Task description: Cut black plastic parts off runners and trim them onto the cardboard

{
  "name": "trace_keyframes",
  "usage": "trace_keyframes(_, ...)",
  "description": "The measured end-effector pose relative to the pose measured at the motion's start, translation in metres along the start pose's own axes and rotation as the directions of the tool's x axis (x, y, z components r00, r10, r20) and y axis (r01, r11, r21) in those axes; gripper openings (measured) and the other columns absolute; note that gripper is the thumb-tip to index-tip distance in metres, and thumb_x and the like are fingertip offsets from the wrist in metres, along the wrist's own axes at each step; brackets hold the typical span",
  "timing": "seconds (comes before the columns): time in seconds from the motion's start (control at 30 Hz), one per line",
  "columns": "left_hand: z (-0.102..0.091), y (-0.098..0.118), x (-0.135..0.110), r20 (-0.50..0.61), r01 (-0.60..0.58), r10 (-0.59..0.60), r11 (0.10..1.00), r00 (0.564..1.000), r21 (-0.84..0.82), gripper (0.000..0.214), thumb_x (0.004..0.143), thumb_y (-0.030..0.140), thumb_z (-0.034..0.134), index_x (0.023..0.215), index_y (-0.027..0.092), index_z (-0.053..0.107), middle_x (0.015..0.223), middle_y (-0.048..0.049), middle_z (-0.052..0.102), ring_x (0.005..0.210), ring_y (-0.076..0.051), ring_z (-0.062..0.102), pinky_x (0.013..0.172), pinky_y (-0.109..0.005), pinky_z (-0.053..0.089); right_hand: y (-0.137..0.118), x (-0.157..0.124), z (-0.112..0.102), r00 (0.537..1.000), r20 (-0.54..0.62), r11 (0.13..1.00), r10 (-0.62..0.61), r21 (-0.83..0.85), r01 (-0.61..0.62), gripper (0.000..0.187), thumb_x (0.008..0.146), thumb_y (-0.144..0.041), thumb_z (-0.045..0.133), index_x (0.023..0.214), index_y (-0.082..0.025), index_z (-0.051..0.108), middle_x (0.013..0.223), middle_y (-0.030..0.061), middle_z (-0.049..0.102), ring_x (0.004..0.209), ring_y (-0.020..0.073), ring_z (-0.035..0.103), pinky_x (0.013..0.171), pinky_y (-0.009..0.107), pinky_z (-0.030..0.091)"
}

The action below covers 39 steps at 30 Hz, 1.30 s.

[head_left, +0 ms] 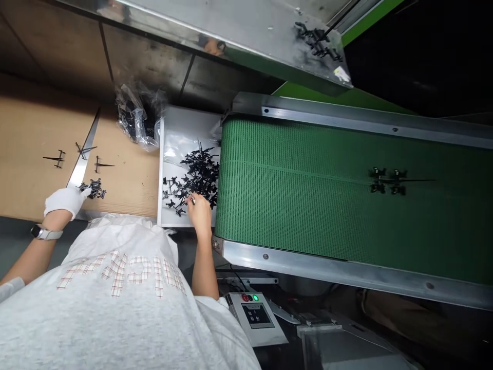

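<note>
My left hand [63, 202], in a white glove, is closed at the near edge of the cardboard-covered table, its fingers gripping a cluster of black plastic parts [95, 188]. My right hand [200, 213] is bare and reaches over the near side of a white tray [160, 169]. Its fingertips are pinched together at the edge of a heap of black plastic parts [202, 169]; what they hold is too small to make out. Several bare black sprues [60, 159] lie on the cardboard [131, 180], beside and on a long metal strip [87, 149].
A clear plastic bag [140, 115] with dark contents stands behind the table. To the right of the tray runs a green conveyor belt [292, 185] carrying a black moulded piece [387, 181]. A control panel [257, 316] sits below it. More black parts [318, 41] lie on the metal chute above.
</note>
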<state>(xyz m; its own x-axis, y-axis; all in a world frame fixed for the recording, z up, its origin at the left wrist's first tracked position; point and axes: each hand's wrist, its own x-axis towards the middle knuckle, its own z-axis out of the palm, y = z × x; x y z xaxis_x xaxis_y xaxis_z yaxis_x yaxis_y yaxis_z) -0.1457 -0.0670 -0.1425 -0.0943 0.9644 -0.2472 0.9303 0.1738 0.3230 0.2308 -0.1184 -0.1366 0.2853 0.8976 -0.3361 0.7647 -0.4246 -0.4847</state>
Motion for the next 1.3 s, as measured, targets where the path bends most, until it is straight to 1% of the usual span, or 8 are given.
trace_keyframes(0.1, -0.022, 0.018, -0.002, 0.072, 0.018, -0.02, 1.0, 0.997, 0.023, 0.063, 0.084, 0.078, 0.043, 0.059, 0.022, 0.059, 0.033, 0.0025, 0.037, 0.034, -0.014, 0.042, 0.055, -0.033, 0.025, 0.003, -0.003, -0.015, 0.999, 0.002, 0.999, -0.048, 0.015, 0.048, 0.021, 0.098, -0.022, 0.05, 0.093, -0.018, 0.071, 0.103, 0.0115, 0.072, 0.097, 0.0244, 0.067, 0.087, 0.033, 0.048)
trace_keyframes(0.27, -0.027, 0.062, -0.003, 0.232, -0.109, 0.118, 0.993, 0.965, -0.053, 0.051, 0.096, 0.062, 0.039, 0.085, 0.025, 0.072, 0.074, -0.0054, 0.076, 0.069, -0.028, 0.07, 0.064, -0.037, 0.046, 0.004, -0.005, -0.026, 0.997, 0.015, 0.997, -0.072, 0.042, 0.072, 0.018, 0.096, -0.026, 0.057, 0.099, -0.019, 0.073, 0.106, 0.0095, 0.069, 0.101, 0.0238, 0.068, 0.094, 0.034, 0.05)
trace_keyframes(0.43, -0.003, 0.095, -0.009, 0.365, -0.275, 0.278, 0.96, 0.889, -0.061, 0.045, 0.096, 0.048, 0.04, 0.099, 0.022, 0.076, 0.092, -0.0112, 0.079, 0.082, -0.031, 0.073, 0.071, -0.035, 0.047, 0.001, -0.001, -0.005, 0.999, 0.025, 0.998, 0.027, 0.049, -0.028, 0.04, 0.091, -0.026, 0.068, 0.13, -0.017, 0.064, 0.127, 0.0169, 0.064, 0.113, 0.0301, 0.067, 0.096, 0.042, 0.052)
trace_keyframes(0.6, 0.005, 0.105, -0.019, 0.462, -0.385, 0.375, 0.92, 0.804, -0.077, 0.044, 0.092, 0.03, 0.041, 0.12, 0.019, 0.073, 0.109, -0.0132, 0.077, 0.077, -0.024, 0.07, 0.068, -0.031, 0.043, -0.01, 0.012, 0.03, 0.995, 0.088, 0.987, 0.045, 0.153, -0.058, 0.037, 0.094, -0.036, 0.07, 0.126, -0.017, 0.064, 0.122, 0.0093, 0.069, 0.115, 0.0255, 0.067, 0.101, 0.048, 0.055)
trace_keyframes(0.77, 0.008, 0.104, -0.021, 0.474, -0.32, 0.348, 0.937, 0.809, -0.141, 0.041, 0.093, 0.034, 0.042, 0.113, 0.015, 0.073, 0.1, -0.0143, 0.077, 0.075, -0.025, 0.07, 0.068, -0.032, 0.044, -0.02, 0.027, 0.052, 0.991, 0.115, 0.931, 0.068, 0.349, -0.104, 0.034, 0.098, -0.038, 0.065, 0.126, -0.018, 0.064, 0.129, 0.0094, 0.067, 0.112, 0.0233, 0.068, 0.095, 0.046, 0.06)
trace_keyframes(0.93, 0.004, 0.097, -0.024, 0.457, -0.092, 0.214, 0.957, 0.863, -0.275, 0.053, 0.096, 0.059, 0.035, 0.088, 0.019, 0.069, 0.093, -0.0106, 0.08, 0.08, -0.026, 0.074, 0.07, -0.032, 0.051, -0.001, 0.019, 0.014, 0.992, 0.118, 0.769, 0.051, 0.629, -0.114, 0.029, 0.099, -0.039, 0.064, 0.115, -0.015, 0.065, 0.105, 0.0045, 0.071, 0.085, 0.015, 0.069, 0.074, 0.033, 0.062)
trace_keyframes(1.07, -0.002, 0.098, -0.026, 0.45, -0.007, 0.196, 0.922, 0.871, -0.388, 0.056, 0.092, 0.067, 0.037, 0.09, 0.02, 0.067, 0.098, -0.0092, 0.08, 0.087, -0.026, 0.073, 0.074, -0.033, 0.054, 0.008, 0.008, -0.03, 0.998, 0.053, 0.588, 0.035, 0.806, -0.064, 0.04, 0.093, -0.053, 0.065, 0.077, -0.018, 0.055, 0.061, -0.009, 0.051, 0.039, 0.0012, 0.029, 0.037, 0.016, 0.028)
trace_keyframes(1.3, -0.016, 0.147, -0.042, 0.33, 0.031, 0.283, 0.715, 0.901, -0.698, 0.062, 0.085, 0.066, 0.051, 0.123, 0.019, 0.06, 0.129, -0.0129, 0.071, 0.116, -0.026, 0.067, 0.101, -0.038, 0.053, -0.036, -0.015, -0.044, 0.998, 0.022, 0.48, -0.062, 0.877, 0.011, 0.046, 0.075, -0.058, 0.075, 0.069, -0.022, 0.047, 0.053, -0.0099, 0.051, 0.037, 0.0006, 0.021, 0.035, 0.018, 0.019)
